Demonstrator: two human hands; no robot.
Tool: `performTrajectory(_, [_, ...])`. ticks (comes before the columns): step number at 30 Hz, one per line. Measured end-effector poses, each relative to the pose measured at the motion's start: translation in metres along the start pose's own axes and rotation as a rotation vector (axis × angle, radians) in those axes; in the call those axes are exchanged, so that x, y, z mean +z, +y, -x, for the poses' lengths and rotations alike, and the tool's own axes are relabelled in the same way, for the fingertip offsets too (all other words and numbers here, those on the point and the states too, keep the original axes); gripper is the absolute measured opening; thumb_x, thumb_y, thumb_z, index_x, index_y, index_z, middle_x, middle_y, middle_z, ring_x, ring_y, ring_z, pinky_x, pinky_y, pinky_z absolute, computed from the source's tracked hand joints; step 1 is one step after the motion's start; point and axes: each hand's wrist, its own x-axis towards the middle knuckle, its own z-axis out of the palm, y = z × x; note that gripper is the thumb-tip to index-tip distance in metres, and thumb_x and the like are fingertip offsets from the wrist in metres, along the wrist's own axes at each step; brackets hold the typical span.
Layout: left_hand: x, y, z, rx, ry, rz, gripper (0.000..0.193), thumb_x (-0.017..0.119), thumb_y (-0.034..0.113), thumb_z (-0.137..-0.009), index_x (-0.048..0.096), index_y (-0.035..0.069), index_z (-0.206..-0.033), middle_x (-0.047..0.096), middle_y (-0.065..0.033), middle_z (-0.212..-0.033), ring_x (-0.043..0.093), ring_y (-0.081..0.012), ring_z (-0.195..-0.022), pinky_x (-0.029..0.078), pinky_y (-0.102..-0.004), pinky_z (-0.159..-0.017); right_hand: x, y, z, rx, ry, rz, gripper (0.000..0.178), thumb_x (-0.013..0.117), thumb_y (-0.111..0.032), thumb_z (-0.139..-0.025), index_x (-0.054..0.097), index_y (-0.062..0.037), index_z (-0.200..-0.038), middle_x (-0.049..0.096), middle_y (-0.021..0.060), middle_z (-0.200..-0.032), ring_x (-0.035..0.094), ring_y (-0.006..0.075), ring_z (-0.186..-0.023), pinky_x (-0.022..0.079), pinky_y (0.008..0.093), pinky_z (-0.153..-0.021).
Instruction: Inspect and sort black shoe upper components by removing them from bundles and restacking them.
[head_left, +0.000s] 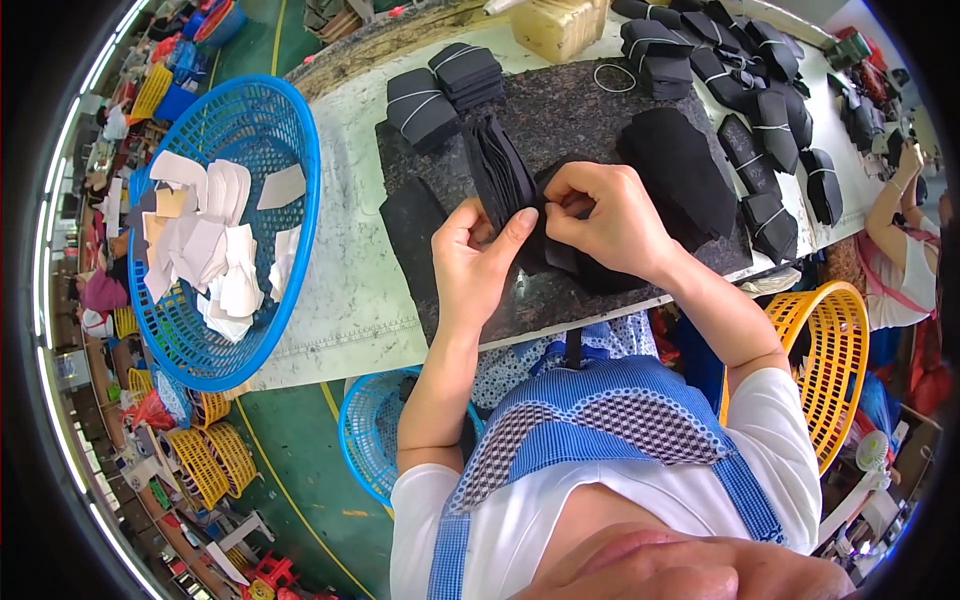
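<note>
My left hand is closed around a stack of thin black cut pieces, held on edge with its layers slightly fanned. Close beside it, my right hand is closed in a pinch on a black cut piece, whose gripped edge is partly hidden by the fingers. Both hands are over a dark speckled slab. A pile of loose black pieces lies right of my right hand, and another flat black pile lies left of my left hand.
Tied black bundles sit at the slab's far left, with several more at the right. A blue basket of pale pieces stands left. A yellow basket is at right. A loose pale band lies on the slab.
</note>
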Motion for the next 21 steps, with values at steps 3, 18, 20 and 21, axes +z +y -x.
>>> performTrajectory(3, [0.003, -0.002, -0.001, -0.025, -0.011, 0.07, 0.016, 0.07, 0.007, -0.083, 0.063, -0.002, -0.095, 0.066, -0.0032, -0.089, 0.058, -0.0036, -0.076, 0.045, -0.0182, -0.068, -0.001, 0.005, 0.006, 0.069, 0.012, -0.115, 0.008, 0.063, 0.0, -0.075, 0.059, 0.0055, -0.078, 0.059, 0.0028, -0.066, 0.055, 0.0052, -0.061, 0.046, 0.0211, -0.056])
performTrajectory(18, [-0.002, -0.003, -0.004, -0.146, 0.059, 0.149, 0.017, 0.067, 0.008, -0.085, 0.061, -0.001, -0.098, 0.065, -0.0017, -0.091, 0.055, -0.0032, -0.081, 0.043, -0.0188, -0.074, -0.131, 0.036, 0.046, 0.165, 0.533, 0.613, 0.02, 0.071, -0.015, -0.076, 0.068, -0.0035, -0.092, 0.06, 0.0055, -0.075, 0.058, 0.013, -0.067, 0.046, 0.0264, -0.06])
performTrajectory(20, [0.009, -0.003, -0.003, -0.15, 0.027, 0.135, 0.018, 0.069, 0.008, -0.085, 0.06, -0.001, -0.098, 0.064, -0.0015, -0.089, 0.055, -0.0024, -0.079, 0.043, -0.0179, -0.072, -0.086, 0.003, 0.035, 0.072, 0.358, 0.296, 0.02, 0.073, -0.011, -0.075, 0.067, -0.002, -0.091, 0.061, 0.0069, -0.077, 0.06, 0.0131, -0.068, 0.048, 0.0251, -0.061])
performTrajectory(21, [0.014, -0.004, -0.003, -0.111, -0.027, 0.13, 0.018, 0.069, 0.008, -0.084, 0.06, -0.001, -0.098, 0.064, -0.0017, -0.09, 0.055, -0.0026, -0.079, 0.044, -0.018, -0.072, -0.064, -0.007, 0.03, 0.012, 0.213, 0.159, 0.021, 0.074, -0.011, -0.074, 0.067, -0.0012, -0.09, 0.062, 0.0078, -0.077, 0.061, 0.0146, -0.068, 0.049, 0.0262, -0.06])
